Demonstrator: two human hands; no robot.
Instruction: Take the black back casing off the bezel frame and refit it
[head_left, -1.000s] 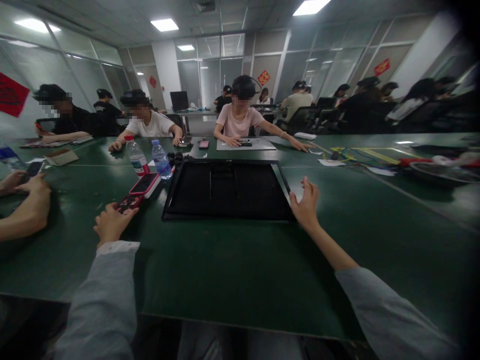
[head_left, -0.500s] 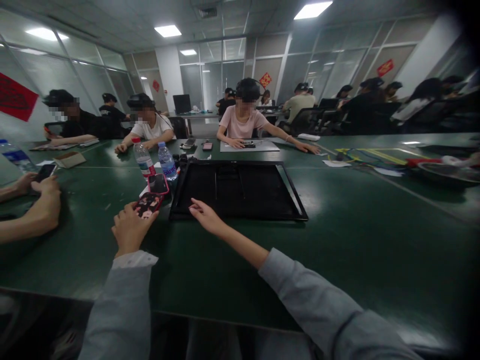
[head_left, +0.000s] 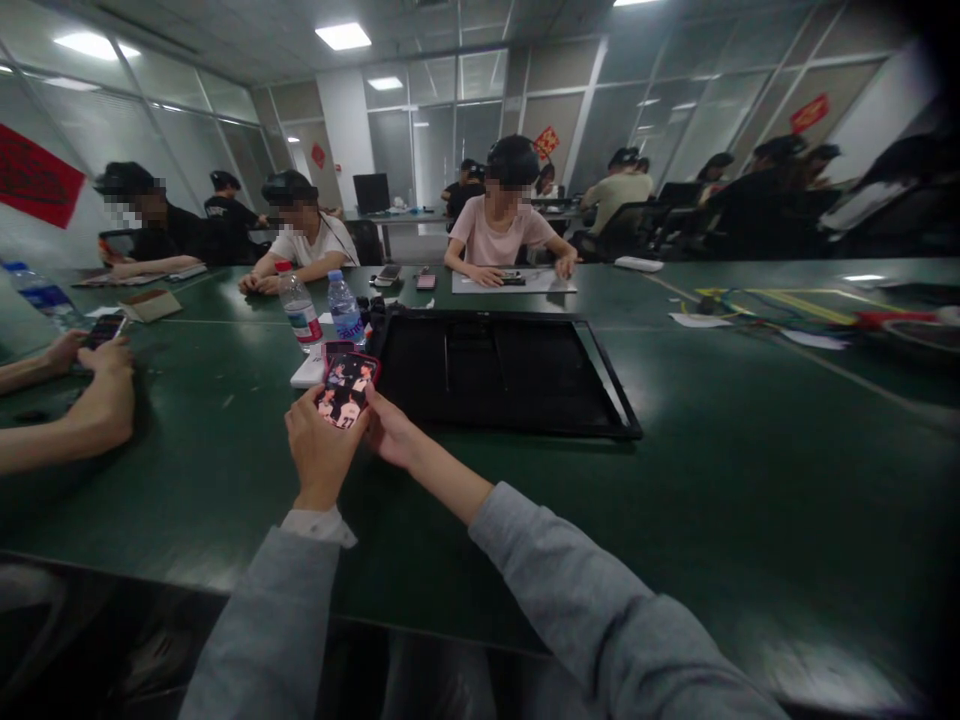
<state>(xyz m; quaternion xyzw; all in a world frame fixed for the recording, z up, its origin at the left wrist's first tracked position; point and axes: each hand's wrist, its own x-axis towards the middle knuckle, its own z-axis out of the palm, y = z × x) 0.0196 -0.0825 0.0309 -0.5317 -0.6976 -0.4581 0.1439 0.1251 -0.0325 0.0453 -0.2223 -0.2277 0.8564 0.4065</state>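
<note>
1. The left hand (head_left: pixel 321 452) has its fingers closed around a red-cased phone (head_left: pixel 346 390).
2. The right hand (head_left: pixel 391 432) grips the phone's other side.
3. The phone is lifted just above the desk (head_left: pixel 465 500), beside the black tray (head_left: pixel 510 372).

Your fingers (head_left: pixel 304 425) cover the lower end of the phone (head_left: pixel 346 390), and the pictures on its back are too small to make out. Just beyond your fingers, a second phone (head_left: pixel 311 372) lies mostly hidden behind it. Left of your fingers, the frame's edge cuts off a co-worker's arms (head_left: pixel 45 440). The bench's (head_left: pixel 787 520) right side is blurred.
</note>
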